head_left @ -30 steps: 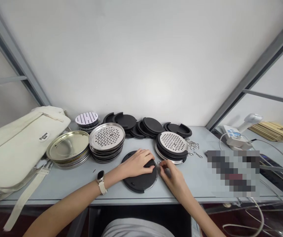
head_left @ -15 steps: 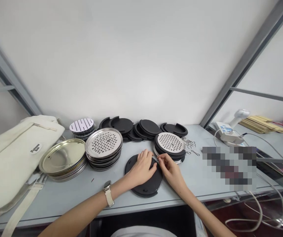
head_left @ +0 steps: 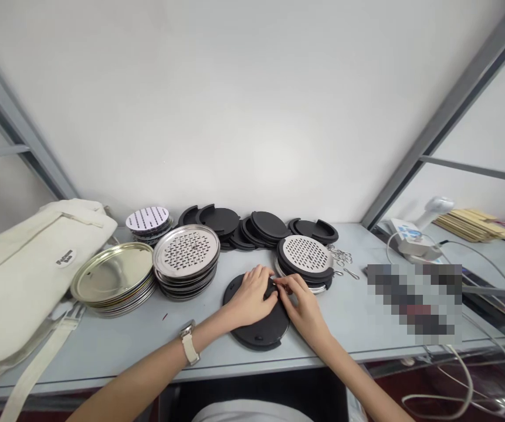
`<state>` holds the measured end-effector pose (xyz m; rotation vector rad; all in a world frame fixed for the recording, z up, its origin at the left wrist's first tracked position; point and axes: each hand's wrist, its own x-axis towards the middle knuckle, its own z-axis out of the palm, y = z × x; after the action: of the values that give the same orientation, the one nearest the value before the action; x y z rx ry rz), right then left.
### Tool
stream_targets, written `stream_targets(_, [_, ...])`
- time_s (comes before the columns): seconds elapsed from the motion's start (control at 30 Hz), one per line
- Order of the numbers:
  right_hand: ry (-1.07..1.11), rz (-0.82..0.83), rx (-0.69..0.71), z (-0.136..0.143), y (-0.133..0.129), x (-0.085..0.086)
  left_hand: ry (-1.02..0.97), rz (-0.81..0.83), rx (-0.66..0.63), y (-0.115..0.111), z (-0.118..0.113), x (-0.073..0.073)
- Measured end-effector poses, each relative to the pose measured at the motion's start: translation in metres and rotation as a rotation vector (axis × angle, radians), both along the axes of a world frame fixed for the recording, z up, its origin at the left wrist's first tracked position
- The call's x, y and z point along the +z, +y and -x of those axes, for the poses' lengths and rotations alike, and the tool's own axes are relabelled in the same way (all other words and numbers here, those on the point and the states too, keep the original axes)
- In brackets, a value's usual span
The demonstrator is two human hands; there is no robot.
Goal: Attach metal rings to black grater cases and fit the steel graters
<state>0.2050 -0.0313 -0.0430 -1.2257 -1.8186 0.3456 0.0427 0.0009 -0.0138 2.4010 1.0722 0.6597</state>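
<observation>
A round black disc (head_left: 263,335) with small knobs on it lies on the table before me. My left hand (head_left: 254,296) lies across its upper part, fingers bent towards the far rim and thumb at the right side, holding it. At the disc's upper right edge my right hand (head_left: 298,302) pinches a small metal hook, mostly hidden by the fingertips. Several loose metal hooks (head_left: 343,257) lie beyond, to the right. Just behind my hands is a stack topped by a perforated metal grater disc (head_left: 308,254) in a black holder.
Left are stacks of grater plates (head_left: 186,252), gold-toned lids (head_left: 114,272) and a white slotted disc (head_left: 147,219). Black round holders (head_left: 267,224) lie along the wall. A cream bag (head_left: 27,287) fills the left end; a white scanner (head_left: 437,205), cables and flat wooden pieces (head_left: 476,224) are right.
My right fingertips have moved slightly left, closer in over the disc's edge, and the metal hook is less visible. My left hand stays on the disc. The view has shifted a little.
</observation>
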Motion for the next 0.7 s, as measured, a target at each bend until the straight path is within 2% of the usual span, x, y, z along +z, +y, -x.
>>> stream_targets(0.13, [-0.009,-0.036,0.023,0.000,-0.001,-0.001,-0.019,0.031,-0.028,0.002,0.004,0.003])
stream_targets(0.37, [0.028,-0.004,0.010,-0.002,-0.001,-0.002,-0.017,0.027,-0.115,0.013,0.014,0.005])
stream_targets(0.7, [0.016,0.003,-0.011,0.000,-0.001,0.000,0.029,-0.109,-0.050,0.022,0.014,0.003])
